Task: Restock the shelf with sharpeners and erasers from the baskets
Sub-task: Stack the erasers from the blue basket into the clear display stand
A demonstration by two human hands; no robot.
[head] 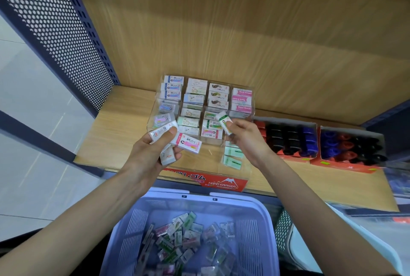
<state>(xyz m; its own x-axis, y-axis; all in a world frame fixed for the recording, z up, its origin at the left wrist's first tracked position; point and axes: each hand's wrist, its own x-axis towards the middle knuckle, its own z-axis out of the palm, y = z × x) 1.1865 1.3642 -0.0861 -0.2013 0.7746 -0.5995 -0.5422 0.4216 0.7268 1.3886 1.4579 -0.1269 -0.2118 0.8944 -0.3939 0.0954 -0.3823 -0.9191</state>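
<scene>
My left hand [153,149] clutches a small stack of erasers [188,142], boxy and glossy-wrapped, with my thumb curled over them. My right hand [246,136] pinches one green-and-white eraser [225,120] by its end, just above the clear plastic display case [208,156] on the wood-grain shelf [124,120]. Below my arms a lilac plastic basket [135,222] with slotted walls holds a loose heap more, and red cardboard trays of rounded sharpeners [286,138] sit to the right.

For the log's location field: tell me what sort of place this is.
Probably a stationery shop: a wood-look retail shelf carries a clear display rack of packaged erasers beside boxed sharpeners, and a basket of loose erasers waits below for restocking.
</scene>
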